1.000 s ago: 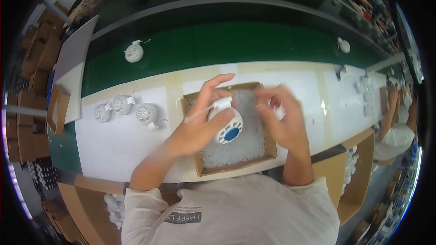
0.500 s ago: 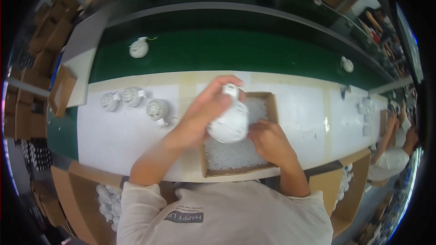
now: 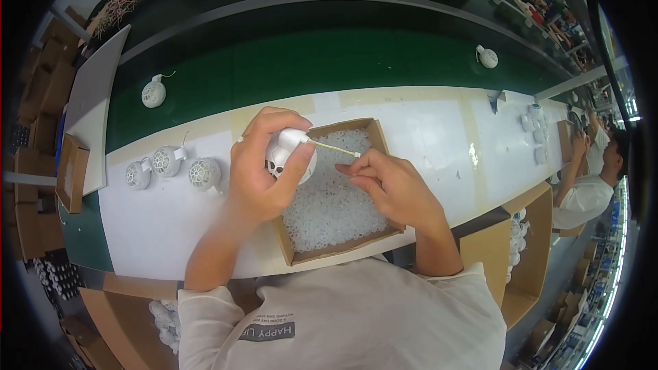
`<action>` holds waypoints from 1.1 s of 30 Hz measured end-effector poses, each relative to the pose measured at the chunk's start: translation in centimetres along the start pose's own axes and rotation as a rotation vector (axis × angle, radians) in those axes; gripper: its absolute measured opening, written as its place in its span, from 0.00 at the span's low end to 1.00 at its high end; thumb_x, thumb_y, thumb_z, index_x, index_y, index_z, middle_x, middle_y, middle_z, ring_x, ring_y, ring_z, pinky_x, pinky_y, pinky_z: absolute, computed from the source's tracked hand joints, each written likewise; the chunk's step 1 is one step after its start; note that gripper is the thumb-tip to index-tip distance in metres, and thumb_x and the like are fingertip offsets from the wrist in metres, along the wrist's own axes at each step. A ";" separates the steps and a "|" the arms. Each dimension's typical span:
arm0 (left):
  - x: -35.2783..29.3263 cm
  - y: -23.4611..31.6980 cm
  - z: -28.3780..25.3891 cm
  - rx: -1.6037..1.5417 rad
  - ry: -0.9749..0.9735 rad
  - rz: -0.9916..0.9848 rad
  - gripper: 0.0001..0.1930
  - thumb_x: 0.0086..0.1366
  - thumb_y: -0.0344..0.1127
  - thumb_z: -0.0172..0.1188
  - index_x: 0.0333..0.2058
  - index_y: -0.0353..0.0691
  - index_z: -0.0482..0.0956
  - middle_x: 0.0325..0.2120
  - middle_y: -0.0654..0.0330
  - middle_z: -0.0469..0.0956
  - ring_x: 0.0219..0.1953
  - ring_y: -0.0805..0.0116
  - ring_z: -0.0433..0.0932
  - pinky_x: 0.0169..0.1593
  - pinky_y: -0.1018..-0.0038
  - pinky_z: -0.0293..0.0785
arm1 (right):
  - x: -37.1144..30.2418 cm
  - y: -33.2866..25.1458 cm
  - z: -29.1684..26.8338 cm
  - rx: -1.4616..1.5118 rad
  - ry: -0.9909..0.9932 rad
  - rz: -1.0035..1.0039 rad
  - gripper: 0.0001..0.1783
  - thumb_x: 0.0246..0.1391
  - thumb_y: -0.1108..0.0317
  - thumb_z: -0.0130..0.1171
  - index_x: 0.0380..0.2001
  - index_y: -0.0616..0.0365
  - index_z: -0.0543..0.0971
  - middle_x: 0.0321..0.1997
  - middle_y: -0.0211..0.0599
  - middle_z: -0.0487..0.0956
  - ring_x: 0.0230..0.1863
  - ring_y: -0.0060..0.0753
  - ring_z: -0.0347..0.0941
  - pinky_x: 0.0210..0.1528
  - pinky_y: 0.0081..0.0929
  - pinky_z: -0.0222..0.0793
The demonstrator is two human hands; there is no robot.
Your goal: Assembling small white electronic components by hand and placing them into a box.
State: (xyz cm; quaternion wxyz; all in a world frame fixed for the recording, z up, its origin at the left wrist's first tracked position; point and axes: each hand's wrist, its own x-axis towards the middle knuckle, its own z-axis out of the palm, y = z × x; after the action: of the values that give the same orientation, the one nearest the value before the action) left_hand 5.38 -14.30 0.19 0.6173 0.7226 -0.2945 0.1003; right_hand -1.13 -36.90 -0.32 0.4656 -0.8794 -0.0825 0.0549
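My left hand (image 3: 264,171) is wrapped around a white ball-shaped plastic housing (image 3: 296,149) with a short neck, held above a shallow cardboard box. Out of the neck runs a thin yellowish cable (image 3: 332,146), ending in a small white connector (image 3: 357,155). Beside that connector is my right hand (image 3: 394,188), its thumb and fingertips closed together; whatever they hold is too small to make out. Many small clear plastic pieces (image 3: 332,216) fill the cardboard box (image 3: 291,250) under both hands.
Three similar white housings, one a latticed ball (image 3: 204,173), stand on the white tabletop at left. Beyond it, a green belt (image 3: 308,62) carries a housing (image 3: 153,93) and another housing (image 3: 487,57). Large open cartons (image 3: 531,274) flank me. A co-worker (image 3: 589,185) sits at right.
My left hand has turned the housing and shifted left with it, so the cable and connector now show. My right hand has moved slightly up and left, beside the connector.
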 end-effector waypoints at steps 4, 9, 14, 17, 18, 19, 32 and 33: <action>0.1 -0.1 0.2 0.059 -0.006 0.027 0.12 0.61 0.26 0.62 0.43 0.37 0.74 0.37 0.52 0.77 0.38 0.61 0.78 0.43 0.71 0.72 | 0.2 0.8 -0.9 -0.108 0.016 -0.111 0.08 0.55 0.78 0.61 0.40 0.62 0.82 0.35 0.42 0.85 0.35 0.39 0.81 0.38 0.28 0.75; 0.0 -0.3 0.5 0.093 -0.062 0.013 0.10 0.65 0.30 0.57 0.43 0.35 0.71 0.37 0.52 0.75 0.38 0.66 0.73 0.44 0.72 0.70 | 0.5 0.6 -0.7 -0.023 0.202 -0.338 0.09 0.53 0.82 0.61 0.37 0.63 0.85 0.34 0.41 0.85 0.28 0.32 0.78 0.35 0.24 0.74; -0.2 0.1 0.8 0.100 -0.065 0.031 0.10 0.64 0.29 0.58 0.43 0.35 0.72 0.37 0.52 0.76 0.37 0.65 0.74 0.43 0.72 0.71 | -0.4 -1.1 -0.7 0.229 0.266 -0.184 0.10 0.55 0.84 0.59 0.39 0.64 0.84 0.36 0.43 0.85 0.29 0.28 0.79 0.35 0.24 0.74; -0.3 0.6 1.2 0.145 -0.063 0.037 0.11 0.62 0.27 0.59 0.43 0.35 0.72 0.37 0.51 0.76 0.36 0.64 0.75 0.42 0.71 0.72 | -0.5 -1.2 0.6 0.549 0.346 -0.230 0.08 0.58 0.78 0.61 0.41 0.63 0.82 0.36 0.38 0.86 0.32 0.20 0.80 0.34 0.19 0.75; -0.3 0.6 1.2 0.146 -0.063 0.037 0.11 0.62 0.27 0.59 0.43 0.35 0.72 0.37 0.51 0.76 0.36 0.64 0.75 0.42 0.71 0.72 | -0.6 -1.2 0.8 0.550 0.345 -0.231 0.08 0.58 0.78 0.61 0.41 0.63 0.82 0.36 0.38 0.86 0.32 0.20 0.80 0.34 0.19 0.75; -0.3 0.3 1.3 0.149 -0.050 0.052 0.11 0.61 0.27 0.61 0.43 0.37 0.73 0.37 0.51 0.77 0.36 0.62 0.77 0.41 0.71 0.73 | -0.6 -1.2 0.9 0.565 0.333 -0.220 0.08 0.59 0.79 0.60 0.42 0.66 0.81 0.38 0.41 0.86 0.33 0.22 0.80 0.35 0.20 0.74; -0.4 0.3 1.8 0.219 -0.052 0.121 0.16 0.59 0.28 0.64 0.46 0.38 0.76 0.38 0.52 0.78 0.37 0.56 0.79 0.40 0.68 0.76 | 0.3 -1.3 0.7 0.320 0.295 -0.243 0.09 0.57 0.80 0.60 0.42 0.68 0.81 0.37 0.41 0.84 0.35 0.26 0.76 0.35 0.20 0.69; -0.4 0.5 2.0 0.187 -0.068 0.109 0.18 0.59 0.28 0.64 0.49 0.38 0.76 0.38 0.51 0.78 0.38 0.56 0.79 0.41 0.67 0.76 | 0.5 -1.3 0.7 0.189 0.296 -0.305 0.09 0.56 0.80 0.61 0.42 0.68 0.82 0.36 0.40 0.84 0.35 0.26 0.75 0.35 0.20 0.68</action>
State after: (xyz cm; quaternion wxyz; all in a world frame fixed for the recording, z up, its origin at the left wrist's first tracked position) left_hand 4.38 -16.09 -0.06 0.5303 0.7630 -0.3435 0.1363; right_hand -0.93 -35.48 0.38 0.5557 -0.8078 -0.1397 -0.1383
